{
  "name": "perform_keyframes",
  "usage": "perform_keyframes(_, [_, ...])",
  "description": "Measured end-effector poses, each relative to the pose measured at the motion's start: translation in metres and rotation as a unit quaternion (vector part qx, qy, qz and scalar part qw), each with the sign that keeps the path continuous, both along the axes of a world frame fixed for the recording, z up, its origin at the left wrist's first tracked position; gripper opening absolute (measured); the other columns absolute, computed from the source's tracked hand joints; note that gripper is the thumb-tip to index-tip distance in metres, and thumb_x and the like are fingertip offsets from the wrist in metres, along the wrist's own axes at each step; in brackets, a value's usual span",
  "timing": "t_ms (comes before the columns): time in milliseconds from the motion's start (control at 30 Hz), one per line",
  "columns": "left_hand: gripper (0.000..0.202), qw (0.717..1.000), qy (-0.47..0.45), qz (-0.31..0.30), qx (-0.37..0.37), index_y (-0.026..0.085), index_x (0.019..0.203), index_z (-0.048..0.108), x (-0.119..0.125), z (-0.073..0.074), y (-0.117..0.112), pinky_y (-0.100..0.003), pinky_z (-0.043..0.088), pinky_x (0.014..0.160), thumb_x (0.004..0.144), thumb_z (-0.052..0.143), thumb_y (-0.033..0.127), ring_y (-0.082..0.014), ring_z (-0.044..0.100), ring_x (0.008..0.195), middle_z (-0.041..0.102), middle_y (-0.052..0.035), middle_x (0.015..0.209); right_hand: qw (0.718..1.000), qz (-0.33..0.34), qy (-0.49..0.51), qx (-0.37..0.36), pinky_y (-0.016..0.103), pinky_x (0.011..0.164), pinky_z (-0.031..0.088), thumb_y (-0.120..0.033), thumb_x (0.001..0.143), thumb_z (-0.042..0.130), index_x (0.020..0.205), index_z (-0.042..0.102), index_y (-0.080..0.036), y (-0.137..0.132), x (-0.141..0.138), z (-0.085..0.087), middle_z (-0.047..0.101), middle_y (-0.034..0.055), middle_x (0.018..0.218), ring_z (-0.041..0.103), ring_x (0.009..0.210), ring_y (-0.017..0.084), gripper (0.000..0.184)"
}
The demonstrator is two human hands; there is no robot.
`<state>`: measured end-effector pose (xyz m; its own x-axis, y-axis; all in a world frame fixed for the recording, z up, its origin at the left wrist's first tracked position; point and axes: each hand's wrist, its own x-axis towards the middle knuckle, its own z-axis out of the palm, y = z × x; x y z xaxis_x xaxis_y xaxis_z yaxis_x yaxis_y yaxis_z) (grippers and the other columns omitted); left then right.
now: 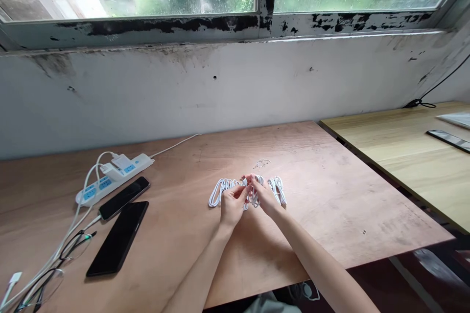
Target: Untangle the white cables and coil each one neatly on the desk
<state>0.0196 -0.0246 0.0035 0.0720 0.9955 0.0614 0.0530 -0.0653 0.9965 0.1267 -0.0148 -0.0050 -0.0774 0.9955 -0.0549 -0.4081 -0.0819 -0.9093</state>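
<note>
Several white charging cables lie coiled in loops on the plywood tabletop [312,190]. One coil [219,193] lies left of my hands, and a smaller one [277,190] lies to their right. My left hand [232,205] and my right hand [265,196] meet over a middle bundle of white cable [254,196], pinching it with their fingertips. A small tangle of thin wire [261,164] lies just beyond my fingers, untouched.
On the left are a white power strip [113,179] with plugged-in cords, a black smartphone [123,198], a larger black phone [118,238], and eyeglasses [75,246]. A pale wooden table [396,156] adjoins on the right, below a stained wall [220,93].
</note>
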Motion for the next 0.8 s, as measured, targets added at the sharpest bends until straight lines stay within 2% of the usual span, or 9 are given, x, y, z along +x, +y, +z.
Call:
perform_keyframes(67, [0.036,0.993,0.099,0.016,0.058,0.013,0.063,0.064,-0.002,-0.001,-0.002,-0.021,0.037,0.048,0.077,0.058,0.045,-0.0097,0.049,0.047,0.057,-0.0007,0.052,0.999,0.015,-0.014,0.024,0.024,0.053,0.037,-0.054,0.073,0.06,0.077,0.058,-0.019,0.0,-0.002,-0.002,0.046,-0.001,0.065,0.042,0.058,0.011,0.035])
perform_keyframes(133, [0.036,0.971,0.201,0.022,0.128,0.014,0.066,0.064,-0.004,-0.002,-0.004,-0.022,0.037,0.052,0.084,0.049,0.041,-0.0105,0.05,0.051,0.058,-0.0016,0.055,0.998,0.033,-0.013,0.054,0.024,0.055,0.037,-0.049,0.071,0.065,0.07,0.054,-0.018,-0.001,-0.004,-0.002,0.045,-0.0021,0.063,0.04,0.058,0.01,0.033])
perform_keyframes(233, [0.032,0.921,0.317,0.017,0.226,0.016,0.079,0.064,-0.004,-0.003,-0.009,-0.025,0.042,0.065,0.089,0.04,0.034,-0.0149,0.057,0.069,0.063,-0.0053,0.073,0.997,0.028,0.047,0.052,0.023,0.057,0.037,-0.043,0.068,0.069,0.061,0.047,-0.018,-0.003,-0.006,0.002,0.044,-0.0027,0.063,0.04,0.058,0.009,0.035])
perform_keyframes(333, [0.026,0.891,0.365,0.021,0.269,0.017,0.095,0.059,0.0,-0.004,-0.013,-0.031,0.045,0.078,0.088,0.04,0.033,-0.0199,0.057,0.09,0.061,-0.0094,0.096,0.994,0.002,0.108,0.019,0.022,0.057,0.038,-0.043,0.069,0.068,0.063,0.048,-0.018,-0.005,-0.005,0.007,0.049,-0.001,0.069,0.045,0.062,0.01,0.033])
perform_keyframes(467, [0.039,0.896,0.363,-0.023,0.255,0.017,0.123,0.039,0.001,-0.008,-0.013,-0.037,0.045,0.086,0.087,0.041,0.034,-0.0233,0.053,0.107,0.053,-0.0134,0.115,0.997,-0.001,0.057,0.044,0.025,0.067,0.042,-0.047,0.077,0.058,0.08,0.059,-0.021,-0.004,0.0,0.007,0.056,0.002,0.082,0.051,0.074,0.014,0.027])
perform_keyframes(567, [0.046,0.913,0.347,-0.062,0.204,0.018,0.13,0.026,-0.001,-0.011,-0.011,-0.037,0.047,0.083,0.088,0.039,0.032,-0.023,0.054,0.108,0.052,-0.0143,0.118,0.996,0.025,-0.009,0.08,0.027,0.072,0.043,-0.05,0.082,0.05,0.077,0.059,-0.021,-0.002,0.004,0.002,0.058,0.0038,0.091,0.052,0.078,0.016,0.031])
perform_keyframes(700, [0.045,0.934,0.306,-0.075,0.166,0.018,0.129,0.026,-0.001,-0.01,-0.01,-0.037,0.046,0.086,0.088,0.039,0.031,-0.0225,0.052,0.111,0.05,-0.0145,0.121,0.988,0.051,-0.081,0.122,0.03,0.079,0.043,-0.053,0.085,0.043,0.08,0.06,-0.022,-0.002,0.01,0.005,0.056,0.0048,0.108,0.053,0.087,0.017,0.036])
perform_keyframes(800, [0.037,0.936,0.293,-0.121,0.152,0.018,0.125,0.033,-0.001,-0.002,-0.009,-0.036,0.046,0.085,0.089,0.035,0.026,-0.0218,0.054,0.107,0.053,-0.0136,0.118,0.972,0.072,-0.141,0.174,0.032,0.086,0.04,-0.051,0.087,0.041,0.08,0.062,-0.021,-0.004,0.013,0.014,0.056,0.0056,0.109,0.052,0.097,0.018,0.037])
